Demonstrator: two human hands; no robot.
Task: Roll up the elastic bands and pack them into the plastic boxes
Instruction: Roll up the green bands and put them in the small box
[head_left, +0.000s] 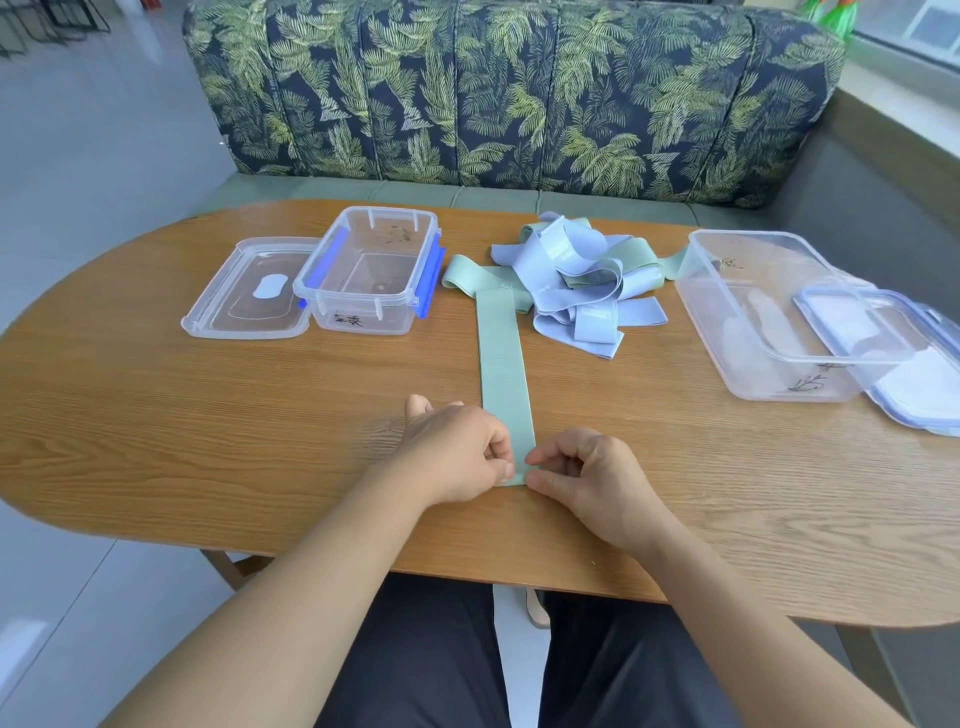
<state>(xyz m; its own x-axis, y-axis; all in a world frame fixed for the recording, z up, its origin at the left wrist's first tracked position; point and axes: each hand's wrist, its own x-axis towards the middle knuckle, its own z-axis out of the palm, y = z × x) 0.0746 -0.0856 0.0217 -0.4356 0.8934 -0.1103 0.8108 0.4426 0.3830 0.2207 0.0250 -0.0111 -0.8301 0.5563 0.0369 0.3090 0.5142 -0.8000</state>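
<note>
Slippage was judged the main risk: the near end of the green elastic band (503, 364) was pinched at its two corners, one by the left hand (457, 452) and one by the right hand (589, 480), and if the first turn were started unevenly the roll could be skewed into a cone. A loose start could also be sprung open by the stretchy fabric, and the far end, which touched the pile of bands (576, 280) at twelve o'clock, could be snagged there so that neighbours were dragged along.

The band was laid as a long, flat, pale green strip, matte and smooth, run straight from six o'clock on the wooden surface (208, 415) towards twelve, with nothing yet rolled. The pile was made up of lilac and green loops, loosely tangled. An open clipped box (363, 318) was set at ten o'clock with its flat lid (236, 312) just beside it at nine; a larger box (769, 382) was set at two o'clock, a blue-rimmed lid (924, 413) propped against it at three.
</note>
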